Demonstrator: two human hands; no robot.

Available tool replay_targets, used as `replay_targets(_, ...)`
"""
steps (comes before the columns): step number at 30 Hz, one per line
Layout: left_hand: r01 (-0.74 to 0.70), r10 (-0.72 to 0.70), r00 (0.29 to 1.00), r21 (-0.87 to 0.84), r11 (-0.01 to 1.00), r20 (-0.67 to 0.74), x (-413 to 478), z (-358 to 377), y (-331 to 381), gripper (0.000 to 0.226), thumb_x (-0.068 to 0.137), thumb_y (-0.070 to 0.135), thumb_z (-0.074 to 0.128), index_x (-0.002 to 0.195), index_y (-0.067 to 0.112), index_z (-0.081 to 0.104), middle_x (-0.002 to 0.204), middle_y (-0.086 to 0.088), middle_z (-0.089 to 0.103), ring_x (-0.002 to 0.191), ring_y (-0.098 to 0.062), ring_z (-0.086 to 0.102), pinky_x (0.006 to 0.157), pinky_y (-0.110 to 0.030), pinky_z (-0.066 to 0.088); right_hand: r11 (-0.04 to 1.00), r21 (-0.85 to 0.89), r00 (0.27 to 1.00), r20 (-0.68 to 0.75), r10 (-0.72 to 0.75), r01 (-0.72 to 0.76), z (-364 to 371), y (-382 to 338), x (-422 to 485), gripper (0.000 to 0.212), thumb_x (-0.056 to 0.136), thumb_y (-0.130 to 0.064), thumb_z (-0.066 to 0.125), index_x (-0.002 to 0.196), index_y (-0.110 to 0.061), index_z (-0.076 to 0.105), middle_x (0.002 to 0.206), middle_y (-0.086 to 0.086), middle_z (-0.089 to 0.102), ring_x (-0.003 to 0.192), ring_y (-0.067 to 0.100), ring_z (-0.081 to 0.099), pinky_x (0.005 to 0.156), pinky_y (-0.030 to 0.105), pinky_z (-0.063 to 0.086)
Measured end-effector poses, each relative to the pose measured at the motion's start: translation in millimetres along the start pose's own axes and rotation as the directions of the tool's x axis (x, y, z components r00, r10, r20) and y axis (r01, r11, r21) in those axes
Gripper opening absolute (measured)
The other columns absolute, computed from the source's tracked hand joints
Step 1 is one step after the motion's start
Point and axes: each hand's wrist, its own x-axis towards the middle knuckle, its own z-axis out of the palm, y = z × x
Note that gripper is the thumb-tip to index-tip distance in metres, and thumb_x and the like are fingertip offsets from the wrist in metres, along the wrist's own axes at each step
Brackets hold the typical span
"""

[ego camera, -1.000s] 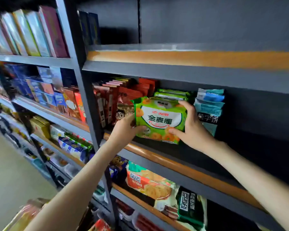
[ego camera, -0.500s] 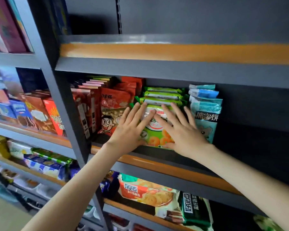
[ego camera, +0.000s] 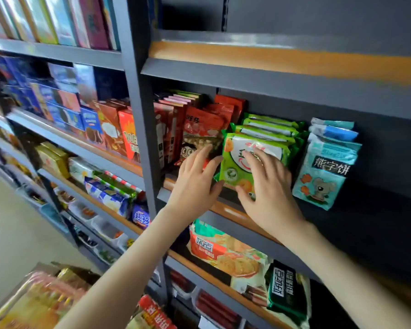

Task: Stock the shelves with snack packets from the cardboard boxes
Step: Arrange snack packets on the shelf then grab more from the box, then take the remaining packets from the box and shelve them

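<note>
Green snack pkt (ego camera: pixel 237 162) is standing upright at the front lip of the middle shelf (ego camera: pixel 226 208), leaning back on a row of like green pkts (ego camera: pixel 271 129), between the red pkts (ego camera: pixel 201 129) and the blue bear pkts (ego camera: pixel 325 172). Head view: R hand (ego camera: pixel 268 186) is lying flat across its face, fingers straight and a little spread, thumb running under the btm edge; it is covering much of the print and the pkt's right half. L hand (ego camera: pixel 197 184) is resting at the pkt's left edge, fingers straight and fanned, tips reaching over a red pkt, thumb touching the btm-left corner; whether those fingers are touching the green pkt, can't tell. Back of the green row is sinking into shadow; count unclear. Grey post (ego camera: pixel 138 119) is splitting this bay from boxed goods at left, all blurring. Below, an orange biscuit pkt (ego camera: pixel 223 252) and a dark green pkt (ego camera: pixel 287 288) are sitting on the lower shelf; at btm left a smeared heap of pkts (ego camera: pixel 33 302) is getting cut off by the frame edge.
</note>
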Motion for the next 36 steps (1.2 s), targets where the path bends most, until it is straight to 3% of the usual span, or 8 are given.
replay_targets(6,0.332,-0.332,0.942,0.022,0.943,0.045,-114,-54,27,0.038,0.090,0.023,0.054,0.126,0.010,0.057,0.129,-0.008,0.056,0.114,-0.030,0.054,0.091,-0.044,0.050,0.875,0.474,0.973,0.143,-0.183,0.096,13,-73,-48,0.035,0.091,-0.016,0.060,0.126,-0.014,0.055,0.116,0.003,0.065,0.106,0.022,0.061,0.078,0.036,0.054)
replay_targets(9,0.515,-0.522,0.853,0.127,0.847,0.023,-194,-82,57,0.036,0.091,0.020,0.056,0.125,0.010,0.058,0.125,-0.008,0.059,0.110,-0.031,0.059,0.087,-0.042,0.052,0.773,0.631,0.901,0.294,-0.319,0.067,24,-110,-89,0.033,0.093,-0.015,0.059,0.125,-0.011,0.057,0.117,0.008,0.063,0.106,0.027,0.060,0.083,0.040,0.051)
replay_targets(13,0.749,-0.760,0.648,0.219,0.626,-0.045,-313,-118,121,0.034,0.090,0.030,0.047,0.117,0.015,0.060,0.111,-0.010,0.064,0.094,-0.034,0.065,0.071,-0.040,0.056,0.650,0.756,0.767,0.371,-0.524,0.078,23,-165,-165,0.032,0.091,-0.013,0.060,0.123,-0.009,0.058,0.116,0.011,0.063,0.101,0.030,0.063,0.083,0.042,0.052)
replay_targets(18,0.924,-0.942,0.307,0.282,0.259,-0.139,-446,-170,226,0.036,0.088,0.030,0.045,0.118,0.017,0.060,0.112,-0.010,0.063,0.096,-0.033,0.064,0.075,-0.040,0.055,0.480,0.875,0.533,0.376,-0.758,0.066,-10,-247,-262,0.034,0.087,-0.006,0.061,0.121,-0.005,0.059,0.113,0.014,0.063,0.103,0.031,0.062,0.089,0.034,0.044)
replay_targets(24,0.961,-0.921,-0.100,0.205,-0.188,-0.377,-585,-224,343,0.032,0.092,0.017,0.057,0.123,0.012,0.060,0.122,-0.005,0.060,0.111,-0.023,0.058,0.096,-0.034,0.046,0.302,0.948,0.199,0.279,-0.940,0.097,-50,-342,-377,0.036,0.088,-0.006,0.057,0.123,-0.007,0.057,0.120,0.010,0.060,0.111,0.026,0.057,0.093,0.036,0.045)
replay_targets(29,0.828,-0.797,-0.488,0.102,-0.552,-0.354,-698,-238,433,0.038,0.099,0.027,0.045,0.136,0.017,0.048,0.136,0.001,0.050,0.124,-0.018,0.048,0.100,-0.029,0.039,0.282,0.945,-0.105,0.301,-0.948,0.168,-61,-401,-486,0.043,0.093,-0.016,0.051,0.136,-0.013,0.044,0.131,0.006,0.052,0.122,0.022,0.050,0.097,0.036,0.043)
replay_targets(33,0.702,-0.695,-0.673,0.075,-0.708,-0.253,-781,-241,482,0.042,0.100,0.026,0.042,0.141,0.017,0.041,0.140,0.000,0.045,0.126,-0.018,0.046,0.099,-0.029,0.038,0.223,0.942,-0.307,0.295,-0.905,0.249,-53,-445,-585,0.061,0.093,-0.019,0.054,0.148,-0.012,0.028,0.141,0.007,0.044,0.129,0.022,0.041,0.103,0.030,0.035)
replay_targets(36,0.642,-0.648,-0.744,0.094,-0.761,-0.162,-830,-236,497,0.045,0.100,0.028,0.041,0.145,0.023,0.035,0.142,0.002,0.040,0.125,-0.019,0.046,0.096,-0.031,0.043,0.138,0.923,-0.460,0.304,-0.835,0.359,-41,-466,-657,0.075,0.092,-0.019,0.054,0.153,-0.014,0.010,0.148,0.010,0.033,0.134,0.025,0.033,0.108,0.032,0.031)
